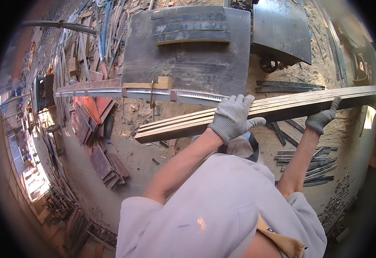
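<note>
A stack of long plywood strips (282, 103), with pale layered edges and dark faces, lies slantwise in front of my body. My left hand (235, 117), in a grey knitted glove, grips the stack left of its middle. Its fingers reach over the upper edges and its thumb points right. Farther right, my right hand (324, 116), gloved too, is closed around the near side of the same stack. Just beyond the strips is a dark metal worktable (213, 71). Along its near edge runs a rail with a measuring tape (192, 94).
Several curved-looking dark strips (191, 31) rest on the table's far part. A small wood block (165, 82) sits by the rail. Brown panels (98, 161) lie on the floor at left, loose dark strips (314, 167) at right. A dark metal cabinet (281, 30) stands at far right.
</note>
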A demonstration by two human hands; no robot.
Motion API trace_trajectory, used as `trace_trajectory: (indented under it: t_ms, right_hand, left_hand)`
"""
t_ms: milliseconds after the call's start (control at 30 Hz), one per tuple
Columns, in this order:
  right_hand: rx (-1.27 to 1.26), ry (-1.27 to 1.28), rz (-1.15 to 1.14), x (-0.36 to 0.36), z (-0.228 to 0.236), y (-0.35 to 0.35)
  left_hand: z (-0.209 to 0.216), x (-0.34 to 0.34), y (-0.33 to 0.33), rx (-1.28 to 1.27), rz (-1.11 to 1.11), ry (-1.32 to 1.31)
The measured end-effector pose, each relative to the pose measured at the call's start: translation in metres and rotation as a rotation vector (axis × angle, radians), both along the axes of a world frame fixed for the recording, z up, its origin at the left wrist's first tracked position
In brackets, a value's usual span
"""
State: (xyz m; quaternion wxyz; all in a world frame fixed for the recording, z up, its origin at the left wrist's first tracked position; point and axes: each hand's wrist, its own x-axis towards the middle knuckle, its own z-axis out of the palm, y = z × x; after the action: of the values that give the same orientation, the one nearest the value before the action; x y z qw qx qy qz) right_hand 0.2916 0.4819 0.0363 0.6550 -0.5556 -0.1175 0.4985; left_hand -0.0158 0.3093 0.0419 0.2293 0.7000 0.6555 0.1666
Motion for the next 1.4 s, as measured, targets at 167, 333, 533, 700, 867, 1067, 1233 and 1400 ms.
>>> trace_trajectory:
  t_ms: [167, 333, 533, 700, 867, 1067, 1233, 1400]
  right_hand:
    - [-0.007, -0.218, -0.087, 0.130, -0.040, 0.073]
    - [-0.152, -0.122, -0.207, 0.226, -0.083, 0.082]
    - [-0.286, -0.133, -0.378, 0.245, -0.134, 0.092]
    - [-0.326, -0.153, -0.318, 0.209, -0.174, 0.106]
    - [-0.379, -0.141, -0.356, 0.187, -0.197, 0.110]
    - [-0.350, -0.079, -0.278, 0.174, -0.226, 0.127]
    - [-0.412, -0.067, -0.318, 0.176, -0.243, 0.121]
    - [-0.493, -0.074, -0.302, 0.179, -0.280, 0.126]
  left_hand:
    - [-0.002, -0.066, 0.020, -0.177, -0.046, 0.052]
    - [-0.051, -0.130, 0.065, -0.294, -0.153, 0.127]
    - [-0.135, -0.140, 0.110, -0.284, -0.213, 0.060]
    - [-0.180, -0.168, 0.124, -0.268, -0.143, 0.053]
    - [-0.199, -0.193, 0.130, -0.283, -0.116, 0.060]
    - [-0.214, -0.217, 0.141, -0.220, -0.081, 0.023]
    - [-0.232, -0.216, 0.144, -0.277, -0.094, -0.009]
    - [-0.244, -0.217, 0.148, -0.222, -0.046, -0.010]
